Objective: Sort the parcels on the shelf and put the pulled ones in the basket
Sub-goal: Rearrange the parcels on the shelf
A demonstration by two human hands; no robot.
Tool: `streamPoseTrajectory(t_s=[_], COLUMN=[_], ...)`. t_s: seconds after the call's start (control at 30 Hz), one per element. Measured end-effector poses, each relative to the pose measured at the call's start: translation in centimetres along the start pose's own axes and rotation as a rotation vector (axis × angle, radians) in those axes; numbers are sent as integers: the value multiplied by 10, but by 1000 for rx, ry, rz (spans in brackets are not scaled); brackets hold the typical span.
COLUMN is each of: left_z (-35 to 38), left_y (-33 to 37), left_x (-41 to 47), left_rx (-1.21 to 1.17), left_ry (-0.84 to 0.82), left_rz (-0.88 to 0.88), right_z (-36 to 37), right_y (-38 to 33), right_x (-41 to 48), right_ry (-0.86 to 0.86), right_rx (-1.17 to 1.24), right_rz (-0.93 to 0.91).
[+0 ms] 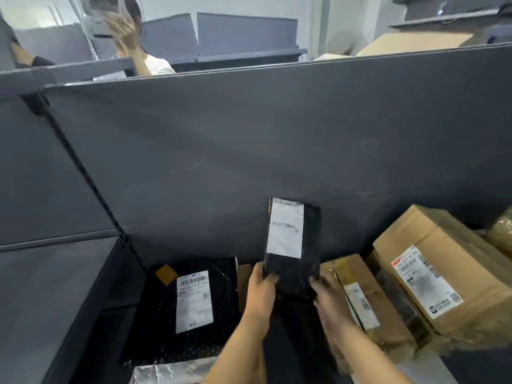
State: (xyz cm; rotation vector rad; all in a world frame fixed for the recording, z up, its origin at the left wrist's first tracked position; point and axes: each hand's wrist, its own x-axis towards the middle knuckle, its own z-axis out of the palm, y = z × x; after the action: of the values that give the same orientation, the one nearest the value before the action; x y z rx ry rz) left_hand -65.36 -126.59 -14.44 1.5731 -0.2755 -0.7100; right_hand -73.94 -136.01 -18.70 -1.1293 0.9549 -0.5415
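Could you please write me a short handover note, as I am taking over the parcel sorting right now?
Hands: left hand and right hand both grip the bottom of a black parcel with a white label, held upright before the grey back panel.
A black bubble-wrap parcel lies left; a large cardboard box and a narrower cardboard box right.
Basket not in view; sorting unfinished.

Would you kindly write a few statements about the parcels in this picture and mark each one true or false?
1. The left hand and right hand both hold the black parcel upright. True.
2. Its label is yellow. False: the label is white.
3. A black bubble mailer lies to the left of the held parcel. True.
4. The large cardboard box on the right is unlabelled. False: it bears a white shipping label.
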Motion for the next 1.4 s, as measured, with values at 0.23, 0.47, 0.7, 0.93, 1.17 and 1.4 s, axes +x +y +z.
streamPoseTrajectory(t_s=[0.23, 0.47, 0.7, 0.93, 1.17, 1.4], left_z=[-7, -10, 26, 30, -24, -59], left_y=[44, 45, 42, 49, 44, 28], left_x=[-2, -19, -77, -85, -54, -47], left_rx=[-16, 5, 187, 92, -37, -160], left_ry=[37, 90, 95, 64, 147, 218], left_rz=[296, 357, 556, 566, 408, 283], right_z=[10, 15, 35, 41, 26, 49], right_y=[-66, -66, -73, -74, -76, -61], right_x=[-11, -22, -42, -54, -50, -58], right_ry=[-72, -16, -295, -432, -166, -222], right_rx=[-74, -87, 333, 635, 461, 279], right_rz=[-331, -365, -58, 25, -301, -312])
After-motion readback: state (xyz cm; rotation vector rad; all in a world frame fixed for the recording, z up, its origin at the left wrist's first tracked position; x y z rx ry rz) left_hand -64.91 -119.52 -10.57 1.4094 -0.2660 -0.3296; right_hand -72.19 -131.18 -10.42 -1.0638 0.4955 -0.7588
